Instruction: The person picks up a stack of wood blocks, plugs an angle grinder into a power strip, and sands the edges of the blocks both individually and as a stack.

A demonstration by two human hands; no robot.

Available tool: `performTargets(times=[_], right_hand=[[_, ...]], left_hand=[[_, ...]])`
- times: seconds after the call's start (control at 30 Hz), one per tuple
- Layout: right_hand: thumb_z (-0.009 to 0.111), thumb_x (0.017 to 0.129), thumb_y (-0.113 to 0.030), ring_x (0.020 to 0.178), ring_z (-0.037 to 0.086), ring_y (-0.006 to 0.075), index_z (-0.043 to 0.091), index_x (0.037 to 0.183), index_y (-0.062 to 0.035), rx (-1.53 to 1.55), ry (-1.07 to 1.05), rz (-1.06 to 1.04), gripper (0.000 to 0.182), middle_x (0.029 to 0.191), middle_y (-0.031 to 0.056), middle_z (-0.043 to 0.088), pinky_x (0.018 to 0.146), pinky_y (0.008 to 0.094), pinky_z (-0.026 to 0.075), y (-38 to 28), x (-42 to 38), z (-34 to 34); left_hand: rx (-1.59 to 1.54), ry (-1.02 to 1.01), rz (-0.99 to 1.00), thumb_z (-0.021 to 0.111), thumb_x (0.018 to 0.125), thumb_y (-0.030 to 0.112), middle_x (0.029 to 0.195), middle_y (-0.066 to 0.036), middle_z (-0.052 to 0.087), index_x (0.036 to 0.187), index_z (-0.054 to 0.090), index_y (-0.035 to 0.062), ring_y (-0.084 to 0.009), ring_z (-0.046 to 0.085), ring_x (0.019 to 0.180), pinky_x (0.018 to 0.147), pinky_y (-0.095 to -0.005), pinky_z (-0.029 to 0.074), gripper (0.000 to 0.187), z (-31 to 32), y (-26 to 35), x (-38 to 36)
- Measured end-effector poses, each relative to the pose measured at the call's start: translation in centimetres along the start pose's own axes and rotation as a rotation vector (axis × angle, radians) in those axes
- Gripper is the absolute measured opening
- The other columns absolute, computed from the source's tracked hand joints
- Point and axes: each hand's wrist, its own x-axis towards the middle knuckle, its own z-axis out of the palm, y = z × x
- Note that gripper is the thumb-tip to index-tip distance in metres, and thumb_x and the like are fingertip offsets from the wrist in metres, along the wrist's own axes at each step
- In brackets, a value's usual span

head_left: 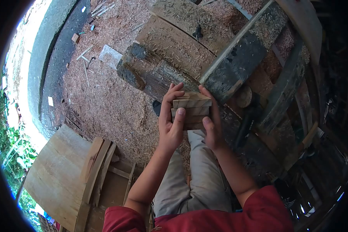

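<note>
A small stack of wooden blocks (191, 112) is held up between my two hands, near the middle of the view. My left hand (171, 116) grips its left side, with the thumb on the near face and the fingers curled round the far edge. On the right side, my right hand (213, 123) holds the same stack, thumb against its lower right corner. The blocks show pale cut faces on top and darker wood below. Just beyond them lies a thick, weathered timber (164, 79).
A heavy dark beam (243, 58) runs diagonally at upper right. Wood shavings (112, 104) cover the ground. Curved boards (96, 166) and a wide plywood panel (54, 174) stand at lower left. A dark tool (245, 123) sits right of my hands.
</note>
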Motion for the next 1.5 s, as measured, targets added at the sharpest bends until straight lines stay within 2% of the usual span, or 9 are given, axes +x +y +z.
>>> performTargets(times=[0.1, 0.27, 0.47, 0.63, 0.77, 0.87, 0.97, 1.27, 1.5], right_hand=[[0.051, 0.108, -0.041, 0.159, 0.033, 0.0346, 0.037, 0.16, 0.0033, -0.014, 0.017, 0.004, 0.07, 0.167, 0.0252, 0.038, 0.131, 0.0482, 0.023, -0.2, 0.4, -0.1], [0.052, 0.11, -0.034, 0.154, 0.037, 0.0337, 0.041, 0.153, 0.0, 0.049, 0.035, 0.02, 0.056, 0.162, 0.0238, 0.04, 0.129, 0.048, 0.025, 0.0, 0.5, 0.8], [0.054, 0.109, -0.041, 0.155, 0.034, 0.0353, 0.036, 0.158, -0.0013, 0.004, -0.011, -0.036, 0.065, 0.165, 0.0237, 0.036, 0.13, 0.0495, 0.023, 0.4, 1.0, 0.4], [0.072, 0.096, -0.057, 0.16, 0.029, 0.0383, 0.02, 0.169, -0.0007, 0.02, -0.112, -0.11, 0.106, 0.17, 0.025, 0.028, 0.131, 0.0522, 0.02, 2.2, 0.1, -1.0], [0.091, 0.079, -0.045, 0.161, 0.027, 0.0405, 0.007, 0.172, -0.0002, -0.19, -0.207, -0.204, 0.134, 0.172, 0.0257, 0.024, 0.131, 0.0547, 0.024, 4.7, -0.3, -2.3], [0.096, 0.072, -0.031, 0.159, 0.03, 0.0421, 0.007, 0.172, -0.0007, -0.218, -0.215, -0.209, 0.137, 0.172, 0.0254, 0.023, 0.13, 0.0561, 0.028, 7.8, -0.6, -2.4], [0.096, 0.071, -0.031, 0.155, 0.034, 0.0425, 0.01, 0.17, -0.0007, -0.376, -0.234, -0.301, 0.135, 0.167, 0.0245, 0.029, 0.129, 0.0557, 0.03, 7.8, 0.0, -2.6], [0.091, 0.078, -0.052, 0.148, 0.04, 0.0416, 0.02, 0.165, -0.0004, -0.456, -0.243, -0.366, 0.124, 0.156, 0.0235, 0.036, 0.125, 0.0545, 0.034, 8.1, 0.6, -3.1], [0.1, 0.071, -0.039, 0.141, 0.049, 0.0421, 0.033, 0.156, -0.0035, -0.359, -0.238, -0.374, 0.114, 0.151, 0.0224, 0.044, 0.119, 0.0527, 0.042, 7.9, 1.9, -3.4]], left_hand=[[-0.003, -0.021, 0.009, 0.052, 0.113, 0.027, 0.17, -0.021, 0.042, 0.143, 0.054, 0.0059, -0.0436, 0.015, 0.168, 0.133, -0.0565, 0.014, 0.037, -0.2, 0.2, 0.1], [0.019, -0.054, -0.008, 0.05, 0.114, 0.031, 0.172, -0.02, 0.039, 0.144, 0.051, 0.0066, -0.0443, 0.01, 0.169, 0.134, -0.057, 0.012, 0.039, -0.4, 0.7, -0.1], [0.02, -0.094, -0.016, 0.049, 0.114, 0.036, 0.174, -0.02, 0.035, 0.143, 0.05, 0.0072, -0.0445, 0.006, 0.169, 0.134, -0.0574, 0.01, 0.041, -0.9, 0.6, 0.0], [0.019, -0.087, -0.029, 0.049, 0.113, 0.036, 0.174, -0.021, 0.034, 0.142, 0.051, 0.0077, -0.0459, 0.006, 0.169, 0.133, -0.0583, 0.01, 0.04, -0.8, 0.6, -0.1], [0.05, -0.098, -0.02, 0.049, 0.113, 0.036, 0.175, -0.021, 0.033, 0.141, 0.052, 0.0081, -0.0464, 0.006, 0.169, 0.133, -0.0588, 0.009, 0.04, -1.0, 0.4, -0.2], [0.03, -0.094, -0.019, 0.049, 0.112, 0.034, 0.175, -0.022, 0.033, 0.141, 0.052, 0.0079, -0.0465, 0.005, 0.169, 0.133, -0.0589, 0.009, 0.039, -0.9, 0.4, -0.2], [0.03, -0.073, -0.019, 0.048, 0.112, 0.038, 0.174, -0.023, 0.036, 0.142, 0.052, 0.0074, -0.0459, 0.009, 0.168, 0.133, -0.0584, 0.008, 0.043, -0.6, 0.6, 0.0], [0.036, -0.076, -0.018, 0.046, 0.112, 0.039, 0.172, -0.022, 0.038, 0.141, 0.051, 0.0075, -0.0445, 0.011, 0.168, 0.134, -0.0575, 0.007, 0.043, -0.6, 0.6, -0.1], [0.067, -0.083, -0.032, 0.044, 0.113, 0.037, 0.172, -0.022, 0.038, 0.142, 0.049, 0.0064, -0.0432, 0.01, 0.169, 0.134, -0.0562, 0.008, 0.043, -0.6, 0.7, -0.1]])
